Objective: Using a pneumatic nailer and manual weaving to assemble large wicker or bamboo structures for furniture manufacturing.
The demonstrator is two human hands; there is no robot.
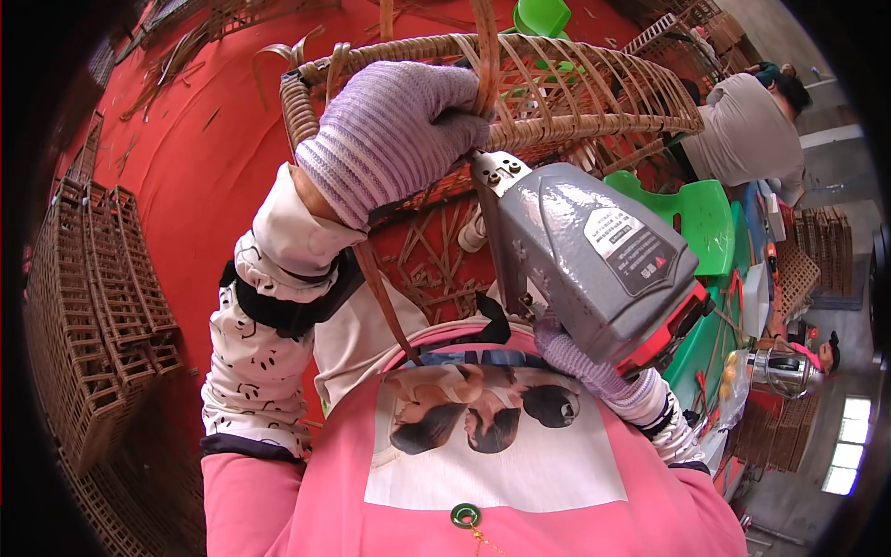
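My left hand (390,135), in a lilac knitted glove, grips the woven rim and a cane strip of a rattan basket frame (594,93) held up in front of me. My right hand (580,357), also gloved, is mostly hidden under a grey pneumatic staple gun (594,255) that it holds. The gun's nose presses against the basket rim just right of my left hand. A loose brown cane strip (380,297) hangs down from the rim toward my chest.
Stacks of woven rattan panels (93,306) stand at the left on a red floor cover (213,158). A green plastic stool (696,213) is at the right. Another person (752,130) sits at the upper right, back turned. Cane scraps lie under the basket.
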